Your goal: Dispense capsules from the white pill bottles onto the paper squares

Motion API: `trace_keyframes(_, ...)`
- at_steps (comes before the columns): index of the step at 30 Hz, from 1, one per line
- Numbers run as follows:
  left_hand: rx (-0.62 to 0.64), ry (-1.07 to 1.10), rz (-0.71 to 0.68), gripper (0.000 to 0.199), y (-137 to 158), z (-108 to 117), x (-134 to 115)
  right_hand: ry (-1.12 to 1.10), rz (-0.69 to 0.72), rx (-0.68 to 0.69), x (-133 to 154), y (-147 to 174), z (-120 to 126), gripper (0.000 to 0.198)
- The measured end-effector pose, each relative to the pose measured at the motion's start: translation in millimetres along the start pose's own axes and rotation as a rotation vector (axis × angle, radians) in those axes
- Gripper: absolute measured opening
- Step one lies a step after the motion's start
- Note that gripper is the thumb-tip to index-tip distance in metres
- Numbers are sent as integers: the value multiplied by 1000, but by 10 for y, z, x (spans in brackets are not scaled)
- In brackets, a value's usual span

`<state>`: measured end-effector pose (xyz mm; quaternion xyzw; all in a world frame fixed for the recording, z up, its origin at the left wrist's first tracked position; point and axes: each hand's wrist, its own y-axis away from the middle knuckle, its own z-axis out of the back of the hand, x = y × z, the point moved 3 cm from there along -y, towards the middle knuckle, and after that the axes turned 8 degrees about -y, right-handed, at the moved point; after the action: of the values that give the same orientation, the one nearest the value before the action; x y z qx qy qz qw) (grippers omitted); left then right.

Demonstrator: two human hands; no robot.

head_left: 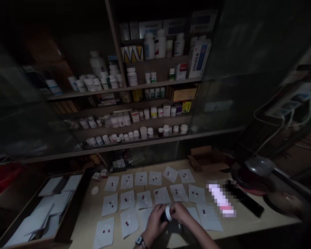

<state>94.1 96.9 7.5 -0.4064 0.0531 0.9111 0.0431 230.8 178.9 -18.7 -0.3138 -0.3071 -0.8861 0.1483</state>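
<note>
My left hand [155, 221], with a watch [140, 241] at the wrist, is wrapped round a dark pill bottle [163, 218] held tilted above the table. At its mouth is a white cap [168, 213], and the closed fingers of my right hand [179, 211] grip it from the right. Whether the cap is loose or screwed on cannot be told. Around and beyond both hands lie several rows of white paper squares [111, 231], most bearing small dark red and white pills [126, 223]. Some squares near the hands are partly hidden by them.
A tray [67, 221] of stacked white papers stands at left, beside small boxes [104, 173]. Behind, shelves [155, 141] hold many medicine bottles and boxes. An open carton [209, 159], a dark phone-like slab [251, 204] and a pixelated patch are on the right.
</note>
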Motion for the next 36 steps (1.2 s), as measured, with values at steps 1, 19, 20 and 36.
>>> trace_keyframes(1,7,7,-3,69,18,9,0,-18,-10,25,32,17,6,21)
trace_keyframes(19,5,8,-89,71,240,63,325,-27,-178,-2,247,217,-228,19)
trace_keyframes(20,12,-2,-95,70,247,62,327,-65,-188,17,243,213,-230,18)
trace_keyframes(36,14,-140,-200,69,181,91,347,-352,17,-205,28,104,-528,7)
